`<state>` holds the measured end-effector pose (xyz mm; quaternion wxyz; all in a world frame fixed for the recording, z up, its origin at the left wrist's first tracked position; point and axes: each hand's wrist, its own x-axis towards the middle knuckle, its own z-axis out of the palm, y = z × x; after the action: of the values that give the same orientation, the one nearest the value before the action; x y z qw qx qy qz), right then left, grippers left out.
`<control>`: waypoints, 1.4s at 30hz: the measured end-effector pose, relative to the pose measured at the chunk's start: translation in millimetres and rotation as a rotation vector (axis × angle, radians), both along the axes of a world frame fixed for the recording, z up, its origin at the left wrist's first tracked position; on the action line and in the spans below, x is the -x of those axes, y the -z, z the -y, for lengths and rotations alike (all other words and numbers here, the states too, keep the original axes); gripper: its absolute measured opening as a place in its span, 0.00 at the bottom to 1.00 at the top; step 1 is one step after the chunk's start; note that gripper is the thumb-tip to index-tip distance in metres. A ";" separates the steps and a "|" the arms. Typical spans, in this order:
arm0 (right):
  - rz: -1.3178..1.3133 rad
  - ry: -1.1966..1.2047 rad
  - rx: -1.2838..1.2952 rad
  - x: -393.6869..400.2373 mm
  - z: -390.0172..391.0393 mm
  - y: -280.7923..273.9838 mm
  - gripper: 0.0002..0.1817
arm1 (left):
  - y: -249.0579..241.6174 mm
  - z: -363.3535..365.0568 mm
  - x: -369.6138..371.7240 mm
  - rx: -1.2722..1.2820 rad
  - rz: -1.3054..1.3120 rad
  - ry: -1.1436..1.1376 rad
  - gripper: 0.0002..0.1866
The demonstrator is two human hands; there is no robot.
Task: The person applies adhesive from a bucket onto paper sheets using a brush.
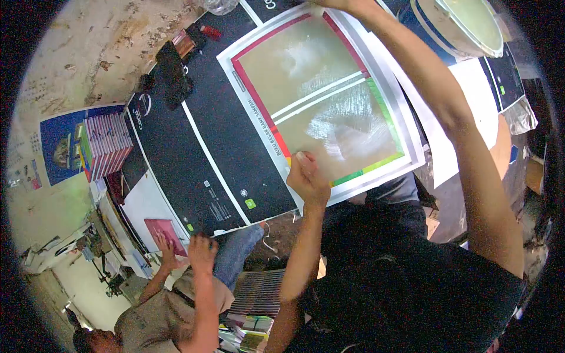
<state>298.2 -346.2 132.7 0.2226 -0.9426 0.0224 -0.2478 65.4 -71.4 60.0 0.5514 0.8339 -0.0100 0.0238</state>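
Note:
A large printed sheet [412, 141] with a white margin and the words "BUKU BESAR BANK SAMPAH" lies in front of me. On it are two grey-brown panels [294, 59] with wet-looking, shiny streaks, split by white strips and framed by red and green bands. My left hand [309, 176] is at the sheet's near left part, by the orange end of the red band; its fingers are curled closed, and what they pinch, if anything, is hidden. Along the far top edge of the sheet rests my right hand [338, 3], its fingers cut off by the frame.
Black board with white lines [218, 135] covers the table. A tub of pale liquid [471, 26] stands top right. Stacked books [106, 144] and a dark object [172, 75] are on the left. A co-worker [170, 312] presses a pink booklet [166, 235] lower left.

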 end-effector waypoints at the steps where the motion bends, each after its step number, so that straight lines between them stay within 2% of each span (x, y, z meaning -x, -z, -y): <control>1: -0.070 -0.033 -0.098 5.8 2.0 -9.3 0.16 | -0.8 1.1 -0.8 0.006 -0.005 -0.018 0.23; 2: -0.149 -0.067 -0.203 18.1 -3.7 -24.3 0.15 | -0.6 -1.1 -0.6 0.001 0.012 -0.005 0.23; 5: -0.094 -0.424 -0.157 17.9 17.2 -0.3 0.16 | 3.2 -1.4 0.7 0.006 0.021 0.021 0.23; 6: -0.161 -0.160 -0.038 19.8 14.8 1.7 0.15 | 3.2 -0.1 0.1 0.010 0.003 0.011 0.23; 8: 0.038 0.006 -0.138 22.2 11.6 3.5 0.15 | 3.7 -0.4 -0.2 0.031 0.001 -0.003 0.23; 11: 0.038 -0.141 -0.398 54.6 -13.1 -22.7 0.16 | 3.8 -1.6 1.4 0.030 0.030 -0.022 0.23; 12: 0.085 -0.264 -0.485 53.2 -8.1 1.7 0.16 | -2.2 0.5 0.9 0.002 0.032 -0.019 0.23; 14: -0.222 -0.367 -0.448 72.1 -11.7 4.9 0.17 | -4.6 7.4 -1.7 -0.009 0.052 -0.006 0.23; 15: -0.298 -0.240 -0.406 89.4 -14.8 -13.6 0.17 | -3.0 6.3 -1.7 -0.005 0.064 -0.009 0.23; 16: -0.366 0.034 -0.285 77.7 -8.5 -4.0 0.19 | -1.0 2.2 -0.3 -0.008 0.075 -0.023 0.23; 17: -0.269 0.090 -0.359 85.3 0.9 5.8 0.19 | 5.0 0.9 0.5 0.023 0.030 -0.055 0.25; 18: -0.165 0.147 -0.426 99.6 -5.3 -20.6 0.20 | 7.7 -0.9 -2.2 0.021 0.027 -0.081 0.26; 19: -0.302 0.099 -0.367 102.3 -9.9 -30.8 0.15 | 9.5 -1.1 -1.9 0.021 0.017 -0.098 0.26; 20: 0.196 -0.228 -0.344 90.2 -1.3 8.2 0.10 | 10.4 0.2 1.1 0.019 0.001 -0.103 0.27; 21: 0.185 -0.385 -0.124 94.2 -17.4 7.1 0.13 | 6.5 5.9 0.5 -0.065 0.080 -0.124 0.29; 22: 0.237 -0.647 -0.028 94.6 -28.2 -1.0 0.11 | 6.7 8.3 -0.8 -0.011 0.073 -0.121 0.30; 23: 0.140 -0.807 -0.013 83.9 -41.9 10.1 0.11 | 7.8 7.4 -0.8 0.037 0.062 -0.121 0.30; 24: 0.059 -0.934 -0.104 87.1 -57.3 9.2 0.12 | 8.3 6.8 -0.5 0.085 0.052 -0.125 0.31; 26: -0.174 -0.855 0.303 96.5 -63.8 16.7 0.14 | 6.4 6.9 -0.4 0.038 0.068 -0.109 0.31; 29: -0.462 -0.883 0.438 125.5 -45.3 -23.1 0.13 | 10.1 3.4 0.1 0.019 0.084 -0.126 0.30; 32: -0.726 -0.825 0.427 153.5 -17.2 -43.4 0.10 | 16.3 -1.1 2.3 0.027 0.077 -0.138 0.30; 34: -0.614 -0.812 0.233 175.3 2.4 -58.5 0.10 | 13.1 6.0 -5.2 0.129 0.072 -0.147 0.30; 35: -0.453 -0.708 0.141 183.4 10.7 -54.8 0.10 | 10.9 3.9 -3.2 0.202 0.050 -0.160 0.31; 38: -0.258 -0.408 -0.333 201.5 2.2 -66.9 0.10 | 9.5 -2.1 0.5 0.268 0.045 -0.191 0.33; 39: -0.182 -0.273 -0.365 200.2 -7.2 -49.3 0.13 | 10.5 -2.3 0.2 0.263 0.055 -0.187 0.34; 40: -0.104 -0.250 -0.609 198.8 -29.9 -35.2 0.14 | 9.6 -2.0 0.1 0.261 0.069 -0.174 0.35; 41: -0.098 -0.232 -0.714 194.7 -53.6 -12.1 0.11 | 3.8 4.1 0.8 0.234 0.071 -0.195 0.36; 42: -0.137 -0.179 -0.663 185.4 -77.3 20.1 0.14 | 2.6 5.7 0.5 0.200 0.074 -0.183 0.36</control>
<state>112.8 -268.9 112.6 0.5356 -0.8316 0.0337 -0.1429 65.0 -77.1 57.4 0.6264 0.7708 0.0480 0.1058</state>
